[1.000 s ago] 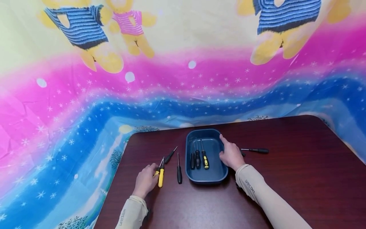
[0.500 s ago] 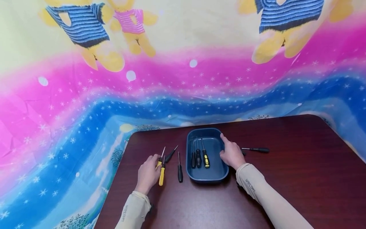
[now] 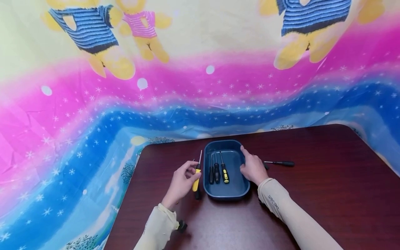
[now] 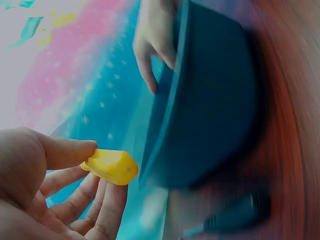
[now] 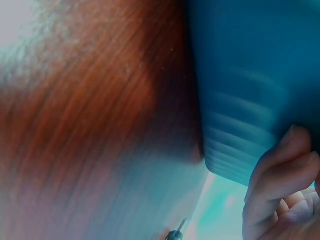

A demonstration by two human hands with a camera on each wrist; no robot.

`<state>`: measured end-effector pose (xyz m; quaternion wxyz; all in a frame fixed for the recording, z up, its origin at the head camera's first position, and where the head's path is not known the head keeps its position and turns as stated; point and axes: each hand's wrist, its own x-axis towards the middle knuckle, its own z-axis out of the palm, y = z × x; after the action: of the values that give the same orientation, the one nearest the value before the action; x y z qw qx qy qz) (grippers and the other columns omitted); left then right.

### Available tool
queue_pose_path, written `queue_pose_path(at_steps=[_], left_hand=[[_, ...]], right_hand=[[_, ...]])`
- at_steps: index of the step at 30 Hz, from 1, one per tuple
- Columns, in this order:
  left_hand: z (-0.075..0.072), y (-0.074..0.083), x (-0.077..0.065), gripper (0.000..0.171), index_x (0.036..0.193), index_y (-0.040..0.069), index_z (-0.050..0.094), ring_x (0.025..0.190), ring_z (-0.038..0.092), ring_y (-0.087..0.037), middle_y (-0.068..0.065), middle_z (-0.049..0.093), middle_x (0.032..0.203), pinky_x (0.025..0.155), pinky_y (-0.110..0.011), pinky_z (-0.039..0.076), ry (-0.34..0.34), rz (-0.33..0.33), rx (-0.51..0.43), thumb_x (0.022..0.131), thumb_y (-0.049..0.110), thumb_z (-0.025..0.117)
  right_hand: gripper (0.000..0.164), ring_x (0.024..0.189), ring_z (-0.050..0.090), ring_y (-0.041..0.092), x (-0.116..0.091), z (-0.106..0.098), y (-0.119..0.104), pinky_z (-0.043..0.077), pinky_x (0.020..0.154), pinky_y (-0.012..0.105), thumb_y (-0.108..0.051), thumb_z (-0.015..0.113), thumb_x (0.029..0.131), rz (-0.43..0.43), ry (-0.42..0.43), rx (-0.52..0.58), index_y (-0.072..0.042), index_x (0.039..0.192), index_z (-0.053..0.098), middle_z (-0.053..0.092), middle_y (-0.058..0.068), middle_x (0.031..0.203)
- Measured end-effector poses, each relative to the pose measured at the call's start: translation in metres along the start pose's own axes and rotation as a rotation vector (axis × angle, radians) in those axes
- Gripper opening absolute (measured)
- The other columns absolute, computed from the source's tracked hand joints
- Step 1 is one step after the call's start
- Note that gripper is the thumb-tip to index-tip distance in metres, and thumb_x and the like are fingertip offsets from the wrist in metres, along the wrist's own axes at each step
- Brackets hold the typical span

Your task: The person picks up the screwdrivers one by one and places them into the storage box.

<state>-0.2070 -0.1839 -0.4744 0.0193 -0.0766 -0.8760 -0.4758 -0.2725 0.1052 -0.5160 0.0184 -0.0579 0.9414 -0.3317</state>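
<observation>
Between thumb and fingertips my left hand (image 3: 182,182) pinches a yellow-handled screwdriver (image 3: 196,182), raised just left of the blue container. In the left wrist view the butt of its yellow handle (image 4: 114,167) points at that camera. My right hand (image 3: 253,169) grips the right rim of the container (image 3: 226,198), thumb over the edge; the right wrist view has its curled fingers (image 5: 280,175) at the outer wall. Inside lie two black screwdrivers (image 3: 217,175) and a black-and-yellow screwdriver (image 3: 225,176). Partly behind the held one, a black screwdriver (image 3: 197,195) lies on the table.
A black screwdriver (image 3: 283,163) lies right of the container, and a dark handle end (image 3: 266,166) shows by my right hand. My left hand hides most of the tools beyond it. The dark red table (image 3: 328,180) ends at a patterned cloth backdrop (image 3: 200,83).
My left hand has picked up a yellow-handled screwdriver from the left of the table and carried it right, towards the container. The right hand and the container have stayed put.
</observation>
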Motion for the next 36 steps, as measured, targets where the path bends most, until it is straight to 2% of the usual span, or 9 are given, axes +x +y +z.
queue_pose_path(at_steps=[4, 9, 16, 21, 27, 36], left_hand=[[0.009, 0.006, 0.005, 0.034, 0.130, 0.010, 0.066, 0.079, 0.067, -0.019, -0.013, 0.065, 0.099, 0.070, -0.037, 0.061, -0.053, -0.012, -0.119, 0.096, 0.011, 0.073], [0.018, 0.016, 0.010, 0.037, 0.132, 0.009, 0.065, 0.078, 0.067, -0.018, -0.015, 0.063, 0.101, 0.073, -0.051, 0.062, -0.099, -0.044, -0.217, 0.096, 0.010, 0.073], [0.029, 0.025, 0.022, 0.040, 0.136, 0.007, 0.062, 0.081, 0.068, -0.017, -0.015, 0.065, 0.105, 0.076, -0.044, 0.064, -0.139, -0.099, -0.255, 0.098, 0.012, 0.072], [0.034, 0.031, 0.029, 0.041, 0.138, 0.007, 0.061, 0.081, 0.070, -0.017, -0.013, 0.065, 0.106, 0.083, -0.048, 0.063, -0.169, -0.155, -0.306, 0.098, 0.014, 0.071], [0.040, 0.042, 0.040, 0.042, 0.139, 0.010, 0.061, 0.082, 0.070, -0.018, -0.013, 0.065, 0.108, 0.084, -0.049, 0.062, -0.189, -0.173, -0.317, 0.099, 0.015, 0.071], [0.057, 0.050, 0.062, 0.036, 0.134, 0.009, 0.063, 0.077, 0.071, -0.017, -0.010, 0.067, 0.105, 0.077, -0.045, 0.064, -0.177, -0.130, -0.195, 0.099, 0.015, 0.070]], right_hand=[[0.080, 0.046, 0.048, 0.022, 0.000, 0.000, 0.000, 0.042, 0.053, 0.033, -0.003, 0.055, 0.093, 0.003, -0.006, -0.005, -0.012, 0.166, 0.023, 0.052, 0.006, 0.056], [0.081, 0.046, 0.047, 0.021, 0.000, 0.000, -0.001, 0.041, 0.052, 0.033, -0.003, 0.055, 0.092, 0.001, -0.005, 0.000, -0.012, 0.166, 0.024, 0.050, 0.005, 0.056], [0.080, 0.046, 0.047, 0.021, -0.001, 0.000, 0.000, 0.042, 0.053, 0.034, -0.003, 0.056, 0.093, 0.002, -0.005, 0.002, -0.012, 0.166, 0.023, 0.050, 0.005, 0.055], [0.081, 0.046, 0.047, 0.021, 0.000, 0.001, 0.001, 0.042, 0.053, 0.034, -0.004, 0.056, 0.093, 0.009, -0.016, 0.009, -0.013, 0.166, 0.023, 0.050, 0.005, 0.055], [0.080, 0.046, 0.048, 0.022, -0.001, -0.001, 0.000, 0.042, 0.053, 0.034, -0.004, 0.055, 0.094, 0.001, -0.014, 0.011, -0.013, 0.166, 0.022, 0.051, 0.006, 0.056], [0.080, 0.049, 0.050, 0.022, 0.000, -0.002, 0.000, 0.043, 0.055, 0.034, -0.004, 0.056, 0.094, 0.019, -0.018, -0.002, -0.012, 0.166, 0.023, 0.052, 0.007, 0.059]])
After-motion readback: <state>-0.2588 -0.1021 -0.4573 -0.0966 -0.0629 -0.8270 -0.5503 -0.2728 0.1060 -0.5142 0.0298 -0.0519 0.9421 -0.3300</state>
